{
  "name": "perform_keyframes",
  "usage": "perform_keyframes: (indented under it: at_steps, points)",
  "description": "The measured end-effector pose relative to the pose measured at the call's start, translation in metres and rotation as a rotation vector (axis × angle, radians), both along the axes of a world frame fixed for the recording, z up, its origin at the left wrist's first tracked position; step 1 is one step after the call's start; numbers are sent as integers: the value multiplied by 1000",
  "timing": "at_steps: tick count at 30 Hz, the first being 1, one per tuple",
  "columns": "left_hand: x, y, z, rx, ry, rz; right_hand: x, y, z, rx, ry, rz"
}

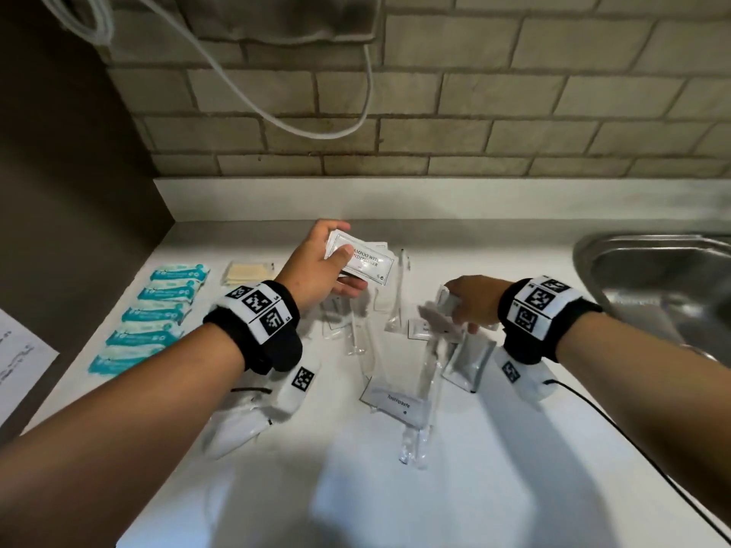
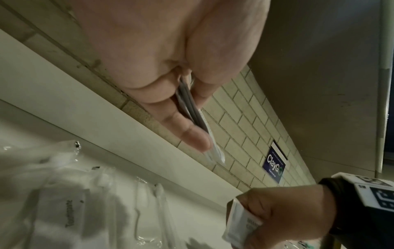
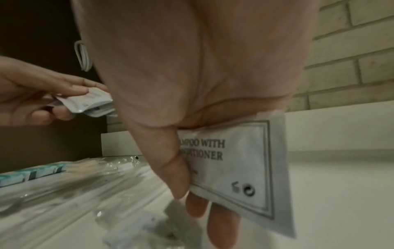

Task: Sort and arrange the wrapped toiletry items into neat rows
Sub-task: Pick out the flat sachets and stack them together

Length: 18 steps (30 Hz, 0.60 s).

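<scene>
Shampoo sachets [image 1: 364, 257] — a thin stack of white packets printed "shampoo with conditioner" — sit pinched in the left hand [image 1: 316, 267], raised above the back of the white counter [image 1: 514, 448]. From the left wrist they show only edge-on, pressed between thumb and fingers [image 2: 192, 134]. The right hand [image 1: 472, 300] hangs over the loose pile of clear-wrapped items [image 1: 395, 350] at mid-counter; from the head it is blurred, yet the right wrist view shows it pinching one more shampoo sachet [image 3: 234, 168], thumb on the printed face.

On the left, five teal-and-white packets [image 1: 154, 318] lie in a column, with a pale yellow packet [image 1: 247, 272] just beyond them. A sachet marked "Toothpaste" [image 1: 395, 401] lies near the front of the pile. A steel sink [image 1: 664, 278] is cut off at the right edge — only the left wrist camera catches a blue "ClayGo" sign [image 2: 276, 164] on the brick wall. Most clear wrappers are too blurred to identify.
</scene>
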<state>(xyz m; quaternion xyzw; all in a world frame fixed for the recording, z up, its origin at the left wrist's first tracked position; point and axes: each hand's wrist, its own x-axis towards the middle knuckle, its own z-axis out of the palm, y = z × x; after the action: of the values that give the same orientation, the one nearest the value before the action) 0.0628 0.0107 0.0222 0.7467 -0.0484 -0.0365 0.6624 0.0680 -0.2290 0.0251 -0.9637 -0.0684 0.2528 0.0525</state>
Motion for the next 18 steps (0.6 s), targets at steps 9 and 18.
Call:
perform_keyframes:
  at_steps: [9,18]
  points:
    - [0,-27,-3,38,11,-5,-18,-25,-19,-43,125,206]
    - [-9,-48,-20,84,51,53,-27,-46,-22,-12,89,303]
